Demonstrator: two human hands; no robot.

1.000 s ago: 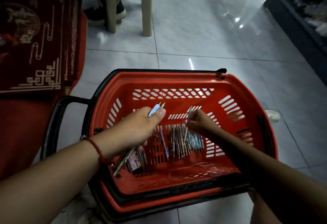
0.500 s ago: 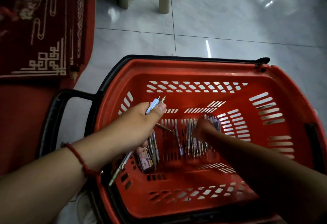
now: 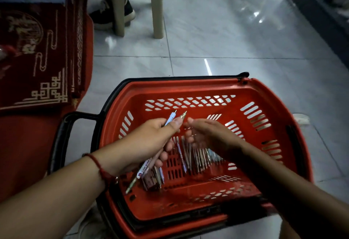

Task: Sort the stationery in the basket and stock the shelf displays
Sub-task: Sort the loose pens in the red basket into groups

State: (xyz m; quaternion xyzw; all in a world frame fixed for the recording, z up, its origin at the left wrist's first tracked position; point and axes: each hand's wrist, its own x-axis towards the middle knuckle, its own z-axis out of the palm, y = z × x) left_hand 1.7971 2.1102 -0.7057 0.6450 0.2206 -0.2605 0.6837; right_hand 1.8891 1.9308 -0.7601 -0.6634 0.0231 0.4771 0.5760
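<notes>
- Red slotted plastic shopping basket (image 3: pixel 251 91) with black handles sits on a pale glossy tiled floor (image 3: pixel 226 40).
- Left hand (image 3: pixel 149 140), red cord bracelet (image 3: pixel 99 167) at the wrist, fingers curled round a small bunch of slim pens (image 3: pixel 171 119); tips stick out past the thumb, tails slant down over the basket's near-left corner.
- Right hand (image 3: pixel 209 135) just beside the left, over the basket; fingers loosely spread, slightly blurred, holding nothing that shows.
- Loose pens (image 3: pixel 196 155) lie in a rough row on the basket bottom, below the right hand; a few more at near left.
- Dark red gold-patterned cloth (image 3: pixel 37 53) lies left of the basket.
- Beige chair legs (image 3: pixel 156 6) and a dark shoe (image 3: pixel 105 17) beyond.
</notes>
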